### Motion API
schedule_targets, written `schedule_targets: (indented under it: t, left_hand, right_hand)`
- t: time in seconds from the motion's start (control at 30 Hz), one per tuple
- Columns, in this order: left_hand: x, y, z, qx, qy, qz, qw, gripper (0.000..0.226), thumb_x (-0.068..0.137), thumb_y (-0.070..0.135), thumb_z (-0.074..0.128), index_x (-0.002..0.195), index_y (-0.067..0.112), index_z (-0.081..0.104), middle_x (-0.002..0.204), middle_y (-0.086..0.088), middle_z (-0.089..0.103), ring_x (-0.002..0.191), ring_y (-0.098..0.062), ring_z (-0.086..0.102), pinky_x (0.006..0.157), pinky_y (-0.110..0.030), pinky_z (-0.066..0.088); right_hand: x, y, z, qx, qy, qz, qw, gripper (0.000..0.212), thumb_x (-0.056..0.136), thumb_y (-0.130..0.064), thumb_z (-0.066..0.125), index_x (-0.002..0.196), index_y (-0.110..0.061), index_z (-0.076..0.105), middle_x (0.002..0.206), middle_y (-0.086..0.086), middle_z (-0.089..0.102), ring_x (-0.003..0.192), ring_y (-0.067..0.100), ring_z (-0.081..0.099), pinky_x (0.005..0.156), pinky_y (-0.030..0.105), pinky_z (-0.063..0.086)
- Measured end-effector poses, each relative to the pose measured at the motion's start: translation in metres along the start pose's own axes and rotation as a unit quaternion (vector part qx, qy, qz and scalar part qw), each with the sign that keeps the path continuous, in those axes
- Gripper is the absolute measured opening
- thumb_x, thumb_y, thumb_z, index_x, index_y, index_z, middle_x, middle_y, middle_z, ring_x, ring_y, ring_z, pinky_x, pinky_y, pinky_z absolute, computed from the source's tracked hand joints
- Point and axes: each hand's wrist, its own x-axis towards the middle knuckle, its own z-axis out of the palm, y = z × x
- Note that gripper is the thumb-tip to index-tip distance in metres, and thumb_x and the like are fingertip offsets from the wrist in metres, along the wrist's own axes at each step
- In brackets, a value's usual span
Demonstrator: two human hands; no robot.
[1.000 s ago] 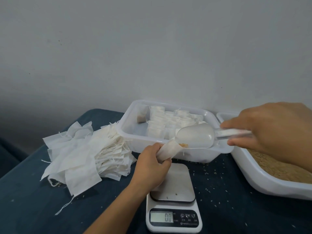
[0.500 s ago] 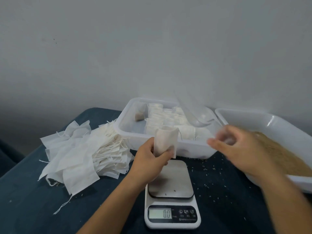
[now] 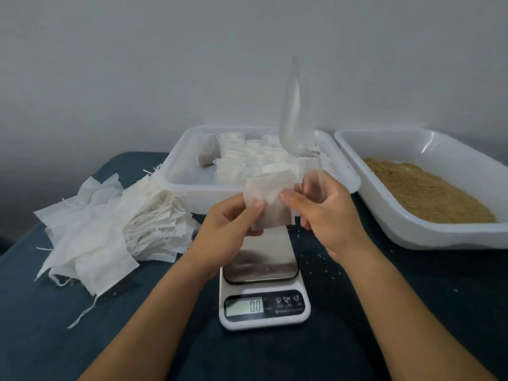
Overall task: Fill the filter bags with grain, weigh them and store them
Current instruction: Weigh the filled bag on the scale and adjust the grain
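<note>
Both hands pinch the bag [image 3: 270,200] above the scale [image 3: 262,284], left hand [image 3: 228,232] at its lower edge, right hand [image 3: 327,210] at its side while also holding what I take for the scoop [image 3: 295,111]; white, limp, feather-light cloth, best held by its rim.

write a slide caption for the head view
Both hands hold a filter bag above the scale; the right hand also holds the clear scoop upright.
</note>
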Motion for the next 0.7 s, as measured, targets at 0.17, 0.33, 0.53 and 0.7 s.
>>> schedule_targets:
  t: [0.17, 0.33, 0.53, 0.7]
  left_hand:
    - [0.0, -0.002, -0.002, 0.029, 0.054, 0.056, 0.997, 0.024, 0.096, 0.032, 0.064, 0.094, 0.014, 0.081, 0.097, -0.013, 0.078, 0.091, -0.015, 0.07, 0.089, -0.037, 0.055]
    - [0.0, -0.001, -0.003, 0.051, 0.082, 0.09, 0.991, 0.018, 0.099, 0.022, 0.066, 0.092, 0.023, 0.082, 0.09, 0.005, 0.078, 0.086, -0.005, 0.069, 0.079, -0.024, 0.056]
    - [0.007, -0.009, -0.009, 0.075, 0.09, 0.093, 0.989, 0.034, 0.096, 0.042, 0.067, 0.089, 0.011, 0.077, 0.078, -0.008, 0.063, 0.078, -0.019, 0.052, 0.078, -0.047, 0.052]
    - [0.012, -0.013, -0.016, 0.079, 0.07, 0.095, 0.99, 0.04, 0.096, 0.044, 0.068, 0.08, 0.007, 0.071, 0.072, -0.005, 0.051, 0.074, -0.018, 0.047, 0.075, -0.04, 0.044]
  right_hand:
    - [-0.003, 0.001, 0.001, -0.025, 0.026, -0.013, 0.999, 0.036, 0.088, -0.024, 0.081, 0.068, -0.029, 0.052, 0.078, -0.011, 0.066, 0.069, 0.002, 0.062, 0.059, 0.013, 0.047]
    - [-0.005, 0.0, 0.004, -0.027, 0.028, -0.042, 0.998, 0.031, 0.082, -0.04, 0.079, 0.066, -0.041, 0.053, 0.078, -0.013, 0.065, 0.074, 0.007, 0.062, 0.062, 0.019, 0.047]
    - [-0.005, 0.007, 0.007, -0.025, 0.06, -0.083, 0.994, 0.034, 0.086, -0.034, 0.08, 0.07, -0.035, 0.049, 0.072, -0.012, 0.055, 0.073, 0.014, 0.055, 0.078, 0.043, 0.053]
    - [-0.005, 0.009, 0.009, -0.028, 0.069, -0.091, 0.993, 0.037, 0.09, -0.023, 0.079, 0.071, -0.037, 0.05, 0.068, -0.019, 0.055, 0.069, 0.004, 0.053, 0.073, 0.026, 0.05]
